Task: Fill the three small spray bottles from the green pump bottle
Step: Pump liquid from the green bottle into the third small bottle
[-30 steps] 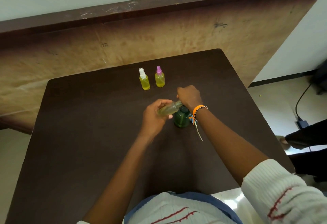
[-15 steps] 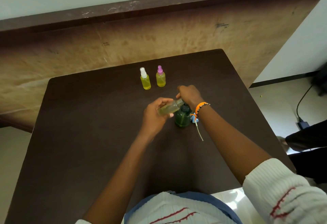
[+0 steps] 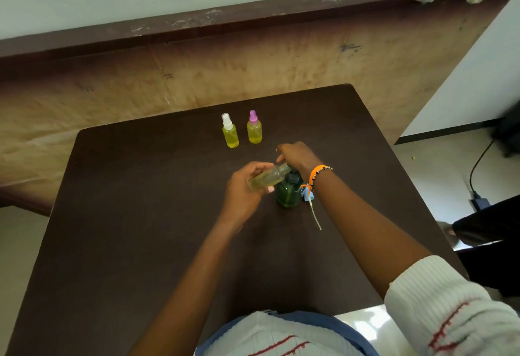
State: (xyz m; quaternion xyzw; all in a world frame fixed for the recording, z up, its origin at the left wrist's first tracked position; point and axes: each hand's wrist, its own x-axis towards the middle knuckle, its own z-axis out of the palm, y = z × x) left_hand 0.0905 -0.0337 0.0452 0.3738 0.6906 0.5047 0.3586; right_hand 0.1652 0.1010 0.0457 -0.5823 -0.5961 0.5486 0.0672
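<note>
The green pump bottle (image 3: 288,194) stands upright in the middle of the dark table (image 3: 135,215). My left hand (image 3: 247,189) grips an uncapped small spray bottle (image 3: 267,178), tilted with its neck against the pump head. My right hand (image 3: 297,157) sits on top of the pump head, which it hides. Two more small spray bottles with yellow liquid stand capped farther back: one with a white cap (image 3: 230,131) and one with a pink cap (image 3: 254,128). A blue spray cap with a thin tube (image 3: 311,203) lies on the table right of the green bottle.
A brown wall panel (image 3: 197,74) runs behind the table's far edge. Right of the table are a tiled floor, a black cable with a plug (image 3: 478,187), and a person's dark-clothed leg (image 3: 484,226).
Almost nothing moved. My right hand stays on the pump head and my left hand keeps the small bottle tilted at the nozzle.
</note>
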